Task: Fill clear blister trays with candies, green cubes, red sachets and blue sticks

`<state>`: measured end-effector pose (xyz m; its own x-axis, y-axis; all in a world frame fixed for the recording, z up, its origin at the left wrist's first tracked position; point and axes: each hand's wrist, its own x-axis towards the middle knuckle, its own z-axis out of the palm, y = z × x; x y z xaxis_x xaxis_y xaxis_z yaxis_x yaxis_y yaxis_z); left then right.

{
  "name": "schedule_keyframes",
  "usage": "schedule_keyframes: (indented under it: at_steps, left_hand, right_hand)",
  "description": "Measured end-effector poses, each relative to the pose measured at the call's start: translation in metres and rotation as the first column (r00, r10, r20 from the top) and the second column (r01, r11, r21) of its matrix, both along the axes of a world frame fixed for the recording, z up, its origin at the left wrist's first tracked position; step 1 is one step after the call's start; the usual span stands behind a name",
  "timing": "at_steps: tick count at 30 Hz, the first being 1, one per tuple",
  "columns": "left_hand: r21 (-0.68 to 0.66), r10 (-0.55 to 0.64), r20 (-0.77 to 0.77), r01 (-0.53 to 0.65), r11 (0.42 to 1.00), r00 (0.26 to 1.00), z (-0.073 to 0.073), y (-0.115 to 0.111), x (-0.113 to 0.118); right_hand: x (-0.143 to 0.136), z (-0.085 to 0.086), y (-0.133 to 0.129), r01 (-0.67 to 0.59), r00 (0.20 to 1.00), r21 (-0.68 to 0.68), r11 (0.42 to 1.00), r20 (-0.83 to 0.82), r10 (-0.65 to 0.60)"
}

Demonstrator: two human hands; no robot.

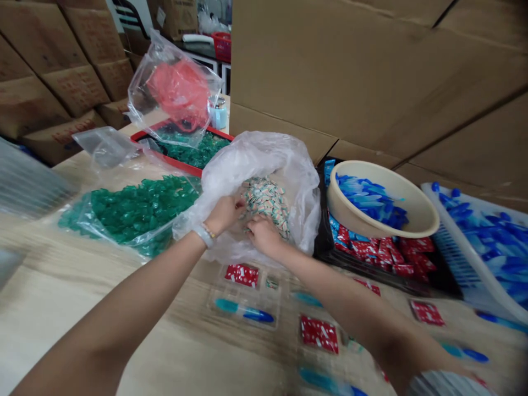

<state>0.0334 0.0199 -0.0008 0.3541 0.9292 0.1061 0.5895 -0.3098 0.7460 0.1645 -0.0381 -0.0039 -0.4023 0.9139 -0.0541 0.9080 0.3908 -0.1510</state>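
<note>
Both of my hands reach into an open white plastic bag (264, 148) that holds a heap of small pale pieces (268, 201) with green and orange print. My left hand (225, 214), wearing a bracelet, is at the heap's left edge with its fingers curled closed. Beside it my right hand (263, 234) bends its fingers in at the near side of the heap. Whatever the fingertips hold is too small and blurred to name. Just below the bag lies a clear plastic tray (272, 314) with a red packet (242, 275), a small printed piece and a blue pen-like stick (244, 310).
Left of the bag are green translucent pieces (140, 209) and a red-rimmed tray (181, 160). To the right stand a cream basin (429, 217) of blue sticks, a black crate (449, 283) of red packets, and a white basket (466, 258). Cardboard boxes (371, 82) rise behind.
</note>
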Motion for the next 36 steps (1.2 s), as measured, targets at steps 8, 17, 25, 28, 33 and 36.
schedule_keyframes:
  at_steps: [8,17,25,28,33,36]
  left_hand:
    - [-0.003,0.073,-0.145,-0.074,0.997,0.987,-0.019,0.040,0.035]
    - [-0.086,0.159,0.003,-0.158,0.984,0.987,-0.021,0.050,0.034]
    - [-0.106,0.138,0.044,-0.133,0.985,0.989,-0.028,0.048,0.038]
    - [-0.118,0.187,0.040,-0.181,0.976,0.982,-0.032,0.052,0.040]
    - [-0.065,0.166,-0.042,-0.168,0.984,0.985,-0.021,0.050,0.043]
    - [-0.030,0.142,-0.125,-0.146,0.989,0.982,-0.013,0.050,0.049]
  right_hand:
    - [0.010,0.007,-0.007,-0.003,1.000,0.038,0.999,0.018,0.002]
    - [0.017,0.004,-0.006,0.009,1.000,0.031,0.999,-0.001,-0.009]
    - [0.015,0.003,-0.008,0.025,1.000,0.042,0.999,0.011,-0.026]
    - [0.014,0.003,-0.008,0.027,0.999,0.045,0.999,0.015,-0.028]
    - [0.015,0.002,-0.009,0.022,1.000,0.045,0.999,-0.010,-0.022]
    - [0.016,0.003,-0.009,0.021,1.000,0.046,0.999,-0.020,-0.020]
